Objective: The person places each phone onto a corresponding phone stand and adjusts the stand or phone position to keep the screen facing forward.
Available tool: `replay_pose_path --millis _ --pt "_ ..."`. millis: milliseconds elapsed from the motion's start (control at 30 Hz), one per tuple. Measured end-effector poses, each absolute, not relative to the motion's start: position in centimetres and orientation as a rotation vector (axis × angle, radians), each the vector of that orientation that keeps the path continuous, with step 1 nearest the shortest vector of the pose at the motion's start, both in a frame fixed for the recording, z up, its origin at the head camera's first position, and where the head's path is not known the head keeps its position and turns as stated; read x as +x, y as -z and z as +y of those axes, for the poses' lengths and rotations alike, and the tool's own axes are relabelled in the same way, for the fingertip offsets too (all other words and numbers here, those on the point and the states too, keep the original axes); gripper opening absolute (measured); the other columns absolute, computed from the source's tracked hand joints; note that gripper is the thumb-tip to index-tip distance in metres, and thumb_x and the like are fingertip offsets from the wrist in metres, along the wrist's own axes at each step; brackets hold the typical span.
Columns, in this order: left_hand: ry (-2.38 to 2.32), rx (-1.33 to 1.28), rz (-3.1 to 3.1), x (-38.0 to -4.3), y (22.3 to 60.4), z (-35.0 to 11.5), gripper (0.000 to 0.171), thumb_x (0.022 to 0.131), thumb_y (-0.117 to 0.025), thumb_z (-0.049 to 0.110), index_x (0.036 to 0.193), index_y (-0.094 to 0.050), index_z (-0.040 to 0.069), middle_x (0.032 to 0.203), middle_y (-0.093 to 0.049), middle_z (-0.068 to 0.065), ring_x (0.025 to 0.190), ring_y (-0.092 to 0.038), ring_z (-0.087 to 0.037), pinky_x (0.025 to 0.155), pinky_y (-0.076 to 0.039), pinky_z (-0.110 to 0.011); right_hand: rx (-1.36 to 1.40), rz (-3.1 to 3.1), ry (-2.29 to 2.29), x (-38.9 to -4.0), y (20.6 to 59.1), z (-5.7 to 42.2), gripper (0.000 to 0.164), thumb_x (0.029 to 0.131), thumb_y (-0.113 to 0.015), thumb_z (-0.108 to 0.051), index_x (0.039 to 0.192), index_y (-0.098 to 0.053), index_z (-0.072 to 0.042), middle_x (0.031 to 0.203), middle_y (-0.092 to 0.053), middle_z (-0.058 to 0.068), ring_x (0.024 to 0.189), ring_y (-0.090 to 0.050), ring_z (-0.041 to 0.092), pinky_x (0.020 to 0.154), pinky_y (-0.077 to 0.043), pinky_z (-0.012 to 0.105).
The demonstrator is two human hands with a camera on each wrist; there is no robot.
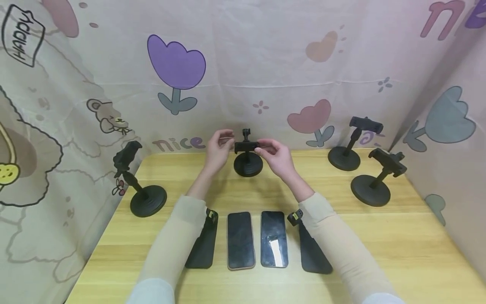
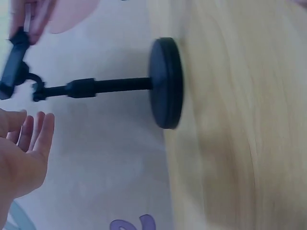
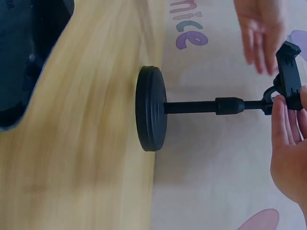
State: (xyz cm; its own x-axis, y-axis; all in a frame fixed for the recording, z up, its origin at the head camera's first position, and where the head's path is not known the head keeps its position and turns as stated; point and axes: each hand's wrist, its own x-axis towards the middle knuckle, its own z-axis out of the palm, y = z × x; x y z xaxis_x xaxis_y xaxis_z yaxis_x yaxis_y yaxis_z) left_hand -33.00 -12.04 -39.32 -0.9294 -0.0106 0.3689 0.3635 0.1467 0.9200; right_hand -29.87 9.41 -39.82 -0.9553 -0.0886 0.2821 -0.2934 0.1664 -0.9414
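Pinching the black round-based phone stand's (image 1: 247, 158) clamp with my right hand (image 1: 276, 157), left hand (image 1: 219, 148) loose beside it; a one-sided tug could topple it.

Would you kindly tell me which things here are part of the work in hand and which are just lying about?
In hand:
middle phone stand, its clamp pinched by the right hand
left hand, open beside the clamp

Lying about:
left stand
two right stands
four phones
table
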Motion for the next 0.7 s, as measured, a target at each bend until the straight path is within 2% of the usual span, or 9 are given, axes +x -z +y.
replay_pose_path --millis 167,300,467,700 --pt "1.878 -0.38 -2.102 -30.8 38.7 -12.6 0.026 0.101 -0.066 0.003 0.126 -0.068 -0.003 0.123 -0.068 -0.02 0.107 -0.068 -0.025 0.089 -0.059 -0.026 0.372 -2.253 -1.912 -29.7 39.8 9.3 0.039 0.096 -0.078 -0.023 0.13 -0.07 -0.005 0.119 -0.073 0.017 0.109 -0.07 0.028 0.091 -0.056 0.029" --pt "1.848 -0.428 -2.105 -29.4 38.6 -12.5 0.027 0.102 -0.067 0.006 0.127 -0.07 -0.003 0.127 -0.067 -0.02 0.111 -0.066 -0.028 0.091 -0.057 -0.023 0.363 -2.238 -1.92 -29.6 39.8 9.2 0.04 0.097 -0.077 -0.02 0.131 -0.069 -0.003 0.119 -0.073 0.02 0.109 -0.071 0.029 0.088 -0.056 0.025" --pt "1.814 -0.456 -2.071 -28.7 39.0 -12.0 0.026 0.098 -0.071 0.004 0.122 -0.073 -0.004 0.129 -0.065 -0.021 0.119 -0.064 -0.033 0.094 -0.057 -0.024 0.35 -2.214 -1.939 -29.5 39.9 9.1 0.038 0.096 -0.077 -0.02 0.13 -0.07 -0.003 0.116 -0.074 0.018 0.105 -0.072 0.024 0.087 -0.056 0.021" --pt "1.853 -0.403 -1.981 -28.4 39.4 -11.3 0.021 0.096 -0.073 0.004 0.115 -0.076 -0.005 0.124 -0.068 -0.018 0.115 -0.065 -0.027 0.092 -0.059 -0.026 0.353 -2.17 -1.969 -29.4 40.0 8.8 0.038 0.097 -0.077 -0.021 0.129 -0.07 -0.002 0.115 -0.074 0.021 0.099 -0.072 0.014 0.087 -0.057 0.02"
